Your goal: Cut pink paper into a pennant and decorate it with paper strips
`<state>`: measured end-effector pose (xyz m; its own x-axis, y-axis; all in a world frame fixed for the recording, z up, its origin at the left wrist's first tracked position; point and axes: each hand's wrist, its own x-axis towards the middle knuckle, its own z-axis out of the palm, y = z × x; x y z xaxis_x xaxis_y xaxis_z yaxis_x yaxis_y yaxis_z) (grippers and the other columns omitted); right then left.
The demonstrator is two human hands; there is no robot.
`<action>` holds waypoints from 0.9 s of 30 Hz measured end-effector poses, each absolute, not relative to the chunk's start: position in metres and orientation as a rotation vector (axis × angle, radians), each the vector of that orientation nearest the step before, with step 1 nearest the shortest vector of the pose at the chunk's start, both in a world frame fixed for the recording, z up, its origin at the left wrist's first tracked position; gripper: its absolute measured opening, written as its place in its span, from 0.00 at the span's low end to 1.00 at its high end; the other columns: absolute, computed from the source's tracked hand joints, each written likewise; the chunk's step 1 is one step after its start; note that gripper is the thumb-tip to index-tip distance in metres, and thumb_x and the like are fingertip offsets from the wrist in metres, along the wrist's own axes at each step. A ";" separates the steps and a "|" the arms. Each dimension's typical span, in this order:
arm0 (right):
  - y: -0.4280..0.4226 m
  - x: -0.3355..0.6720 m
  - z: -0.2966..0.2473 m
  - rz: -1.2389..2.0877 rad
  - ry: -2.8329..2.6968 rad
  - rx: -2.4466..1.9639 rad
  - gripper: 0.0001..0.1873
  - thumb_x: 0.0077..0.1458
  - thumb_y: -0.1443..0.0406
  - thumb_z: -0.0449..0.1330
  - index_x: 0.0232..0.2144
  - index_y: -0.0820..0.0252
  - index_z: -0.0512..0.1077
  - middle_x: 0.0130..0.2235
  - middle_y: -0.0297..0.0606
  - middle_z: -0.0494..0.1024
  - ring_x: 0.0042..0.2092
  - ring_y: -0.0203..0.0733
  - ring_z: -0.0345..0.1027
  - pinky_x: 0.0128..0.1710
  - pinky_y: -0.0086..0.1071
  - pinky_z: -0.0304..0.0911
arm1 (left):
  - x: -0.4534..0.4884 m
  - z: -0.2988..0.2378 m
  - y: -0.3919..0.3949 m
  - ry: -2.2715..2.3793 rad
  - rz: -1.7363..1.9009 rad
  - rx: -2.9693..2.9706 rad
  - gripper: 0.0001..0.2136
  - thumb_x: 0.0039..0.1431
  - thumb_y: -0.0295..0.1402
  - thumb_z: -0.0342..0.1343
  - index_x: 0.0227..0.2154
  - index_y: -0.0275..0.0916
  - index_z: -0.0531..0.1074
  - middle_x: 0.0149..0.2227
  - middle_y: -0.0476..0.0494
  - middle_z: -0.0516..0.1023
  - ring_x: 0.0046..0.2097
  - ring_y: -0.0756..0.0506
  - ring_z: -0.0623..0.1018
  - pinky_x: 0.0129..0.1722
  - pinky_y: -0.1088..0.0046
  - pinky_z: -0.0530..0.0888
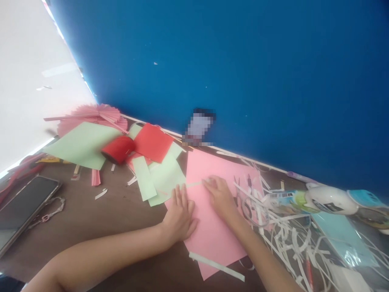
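A large sheet of pink paper (225,239) lies at a slant on the dark table. My left hand (180,215) rests on its left side, palm down, with the fingers stretched out. Between my hands runs a thin pale paper strip (194,184); the left fingertips are near or on its left end. My right hand (219,196) has thumb and fingers pinched at the strip's right end, over the pink paper. A wider pale strip (217,267) lies across the sheet's near edge. Light green paper pieces (168,178) sit just beyond my left hand.
A red roll (118,149), red paper (154,142) and pink pleated fans (91,117) lie back left. A phone (27,207) is at far left. Right are scissors (247,205), tangled white strips (288,235) and a bottle (330,199). A blue wall (227,73) rises behind.
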<state>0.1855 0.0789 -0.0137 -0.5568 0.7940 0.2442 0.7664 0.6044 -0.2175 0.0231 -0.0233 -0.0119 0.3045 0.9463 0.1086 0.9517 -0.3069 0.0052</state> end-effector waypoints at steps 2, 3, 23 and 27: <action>0.074 0.187 -0.017 0.080 -2.574 -1.269 0.28 0.49 0.77 0.46 0.48 0.49 0.67 0.47 0.42 0.66 0.49 0.48 0.57 0.44 0.42 0.60 | 0.023 -0.012 -0.023 -1.816 -0.151 -2.495 0.22 0.54 0.46 0.43 0.36 0.28 0.68 0.54 0.20 0.61 0.54 0.26 0.63 0.50 0.48 0.56; 0.073 0.188 -0.018 0.052 -2.585 -1.292 0.30 0.48 0.78 0.46 0.49 0.48 0.66 0.48 0.41 0.65 0.49 0.48 0.56 0.44 0.43 0.60 | 0.023 -0.013 -0.023 -1.814 -0.157 -2.498 0.22 0.55 0.45 0.42 0.36 0.28 0.68 0.53 0.19 0.61 0.54 0.25 0.63 0.50 0.48 0.56; 0.076 0.191 -0.007 -0.054 -2.469 -1.575 0.28 0.44 0.77 0.48 0.43 0.49 0.72 0.50 0.41 0.66 0.49 0.53 0.57 0.46 0.50 0.54 | 0.022 -0.016 -0.025 -1.820 -0.195 -2.494 0.22 0.55 0.45 0.42 0.37 0.28 0.67 0.55 0.18 0.59 0.55 0.26 0.61 0.52 0.47 0.54; 0.087 0.188 -0.010 0.189 -2.224 -1.557 0.15 0.48 0.70 0.49 0.35 0.58 0.74 0.42 0.43 0.70 0.46 0.48 0.60 0.46 0.44 0.57 | 0.022 -0.016 -0.025 -1.812 -0.194 -2.478 0.23 0.55 0.46 0.42 0.37 0.27 0.68 0.55 0.18 0.59 0.55 0.26 0.61 0.52 0.47 0.54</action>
